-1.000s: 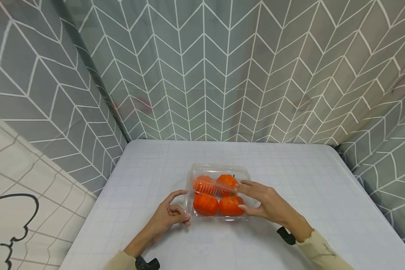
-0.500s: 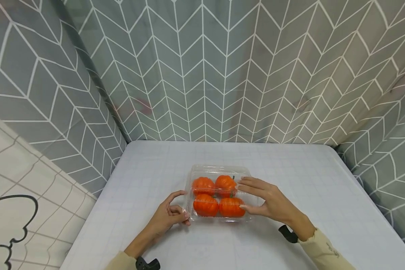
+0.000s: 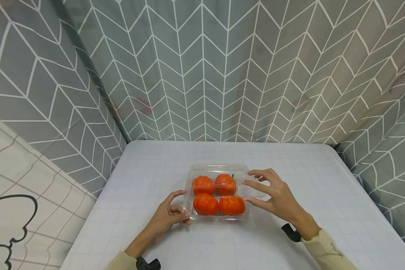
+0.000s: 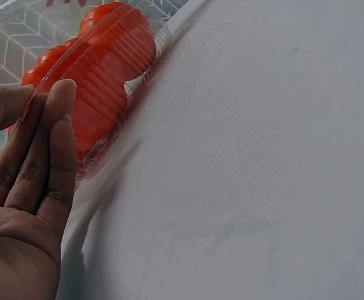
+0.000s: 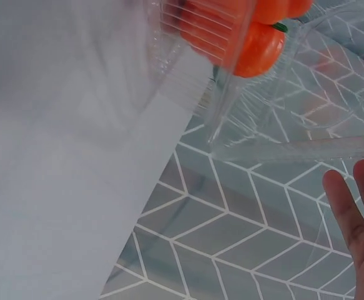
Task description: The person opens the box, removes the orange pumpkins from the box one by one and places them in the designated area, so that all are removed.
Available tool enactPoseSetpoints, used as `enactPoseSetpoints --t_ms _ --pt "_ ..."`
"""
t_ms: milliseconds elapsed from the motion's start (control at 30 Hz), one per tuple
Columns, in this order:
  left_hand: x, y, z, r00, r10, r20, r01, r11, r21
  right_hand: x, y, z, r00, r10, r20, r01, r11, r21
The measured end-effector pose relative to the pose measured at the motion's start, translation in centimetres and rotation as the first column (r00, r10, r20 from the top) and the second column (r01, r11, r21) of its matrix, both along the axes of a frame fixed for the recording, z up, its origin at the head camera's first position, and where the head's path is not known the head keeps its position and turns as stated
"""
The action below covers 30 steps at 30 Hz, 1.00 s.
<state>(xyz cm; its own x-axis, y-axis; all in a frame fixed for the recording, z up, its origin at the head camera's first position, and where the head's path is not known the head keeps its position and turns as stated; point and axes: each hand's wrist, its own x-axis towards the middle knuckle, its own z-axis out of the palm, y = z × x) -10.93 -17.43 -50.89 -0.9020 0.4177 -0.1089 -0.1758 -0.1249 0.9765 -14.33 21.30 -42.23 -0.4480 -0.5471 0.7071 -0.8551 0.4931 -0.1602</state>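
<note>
A clear plastic clamshell container (image 3: 219, 216) stands on the table, holding several small ribbed orange-red pumpkins (image 3: 232, 205) with green stems. Its clear lid (image 5: 294, 149) is partly raised at the right side. My left hand (image 3: 170, 214) pinches the container's left edge between thumb and fingers; the left wrist view shows the rim between the thumb and fingertips (image 4: 62, 94). At the container's right side is my right hand (image 3: 278, 195), its thumb and fingers apart about the lid's edge. In the right wrist view, two straight fingers (image 5: 350, 219) show just below the lid edge.
The table (image 3: 155, 161) bears a white, faintly lined cover. Grey herringbone curtains (image 3: 202, 75) stand behind it and at both sides. A white gridded sheet (image 3: 37, 168) hangs at the left. Dark bands (image 3: 291, 232) are worn on both wrists.
The lid's ridged rim has shifted over the pumpkins and looks more level. My right hand has drawn back to the right, its fingers off the pumpkins' right side. The left hand stays put.
</note>
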Motion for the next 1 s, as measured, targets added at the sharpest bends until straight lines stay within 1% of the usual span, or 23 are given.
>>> enactPoseSetpoints --t_ms 100,267,333,500,633,767,900,1000 --pt "0.0 0.0 0.0 1.0 0.001 0.001 -0.001 1.0 -0.006 0.0 0.1 0.2 1.0 -0.012 -0.007 0.012 1.0 -0.022" --pt "0.0 0.0 0.1 1.0 0.004 0.001 -0.004 1.0 -0.014 -0.1 0.3 0.6 0.999 -0.033 0.026 0.034 0.998 -0.061" --pt "0.0 0.0 0.2 1.0 0.005 0.0 -0.005 1.0 -0.017 -0.3 0.2 0.7 1.0 -0.014 0.012 0.015 0.996 -0.084" --pt "-0.1 0.0 0.2 1.0 0.005 0.001 -0.005 1.0 -0.018 -0.9 0.3 1.1 0.995 0.047 -0.084 -0.061 0.983 -0.171" --pt "0.0 0.0 0.3 1.0 0.004 0.005 -0.004 1.0 -0.02 -1.3 0.4 1.4 0.991 0.07 -0.113 -0.095 0.967 -0.235" --pt "0.0 0.0 0.2 1.0 0.004 0.003 -0.004 1.0 -0.024 -1.6 0.4 1.6 0.995 0.04 -0.093 -0.064 0.959 -0.277" --pt "-0.1 0.0 0.1 1.0 0.005 0.001 -0.005 1.0 -0.022 -2.1 0.4 1.5 0.996 -0.003 -0.087 -0.022 0.96 -0.279" --pt "-0.2 0.0 0.0 1.0 0.006 -0.003 -0.006 1.0 -0.03 -2.5 0.4 1.4 0.996 -0.02 -0.086 -0.005 0.96 -0.281"
